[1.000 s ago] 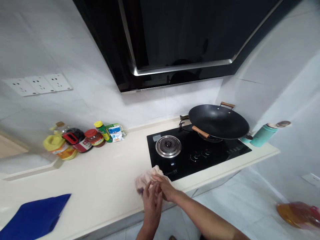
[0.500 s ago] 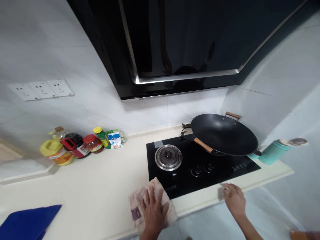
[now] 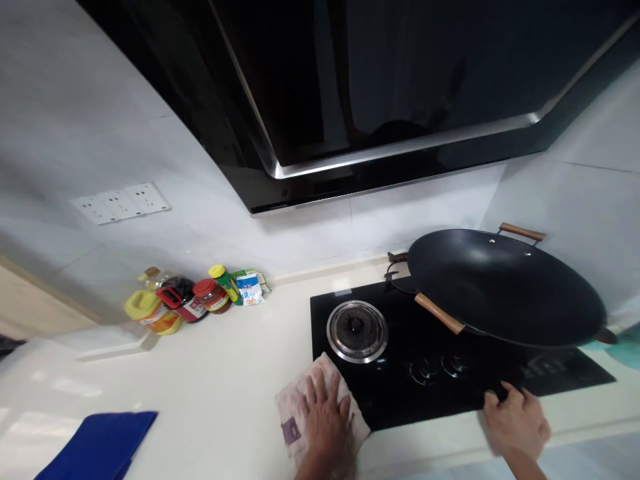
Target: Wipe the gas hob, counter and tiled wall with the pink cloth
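My left hand point(image 3: 327, 423) lies flat, fingers spread, on a pale pink cloth point(image 3: 290, 393) with a purple patch. The cloth rests on the countertop and overlaps the left front corner of the black gas stove point(image 3: 400, 393). At the stove's front edge, my right hand point(image 3: 517, 417) is low over the counter, its fingers loosely bent and apart with nothing visible in them. Left of the knobs is a bare round burner point(image 3: 357, 331). A black wok point(image 3: 500, 287) with wooden handles sits over the right side of the stove.
Against the back wall at left stand a yellow jug point(image 3: 153, 313), a dark bottle with a red handle point(image 3: 183, 300), a red-lidded jar point(image 3: 213, 295), a yellow-capped container point(image 3: 225, 283) and a small packet point(image 3: 249, 289). A blue folder-like item point(image 3: 97, 447) lies front left. The range hood point(image 3: 380, 87) hangs overhead.
The view has shifted, and the stove and wok appear larger. My left hand stays flat on the cloth. My right hand has moved in over the counter beside the stove's front edge.
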A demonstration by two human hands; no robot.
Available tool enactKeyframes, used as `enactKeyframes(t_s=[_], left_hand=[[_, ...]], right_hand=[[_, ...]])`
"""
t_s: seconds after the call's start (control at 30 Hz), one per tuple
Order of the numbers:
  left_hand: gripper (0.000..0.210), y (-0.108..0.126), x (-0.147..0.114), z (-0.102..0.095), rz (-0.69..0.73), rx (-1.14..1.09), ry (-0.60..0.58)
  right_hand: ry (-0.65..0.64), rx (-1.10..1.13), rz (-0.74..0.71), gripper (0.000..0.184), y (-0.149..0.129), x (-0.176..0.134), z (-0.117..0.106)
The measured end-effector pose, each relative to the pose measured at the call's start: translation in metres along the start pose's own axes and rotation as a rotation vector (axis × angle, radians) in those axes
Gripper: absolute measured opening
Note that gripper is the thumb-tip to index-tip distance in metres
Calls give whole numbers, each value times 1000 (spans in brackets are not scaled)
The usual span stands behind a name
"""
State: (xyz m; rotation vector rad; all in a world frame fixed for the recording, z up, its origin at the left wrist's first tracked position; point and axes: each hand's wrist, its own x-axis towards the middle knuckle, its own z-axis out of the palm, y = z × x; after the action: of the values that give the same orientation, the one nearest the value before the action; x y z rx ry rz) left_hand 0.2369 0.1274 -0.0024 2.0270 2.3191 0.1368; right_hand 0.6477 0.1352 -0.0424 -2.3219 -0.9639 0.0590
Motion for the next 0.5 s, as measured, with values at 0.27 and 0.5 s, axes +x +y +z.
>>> enactKeyframes(t_s=[0.27,0.5], left_hand=[[66,6,110,-25,-6,68,-8],[69,1,221,-26,12,44,25]], right_hand=[[16,-82,-14,62,-13,-11,-7],[28,-137,29,64,-12,-9,0]])
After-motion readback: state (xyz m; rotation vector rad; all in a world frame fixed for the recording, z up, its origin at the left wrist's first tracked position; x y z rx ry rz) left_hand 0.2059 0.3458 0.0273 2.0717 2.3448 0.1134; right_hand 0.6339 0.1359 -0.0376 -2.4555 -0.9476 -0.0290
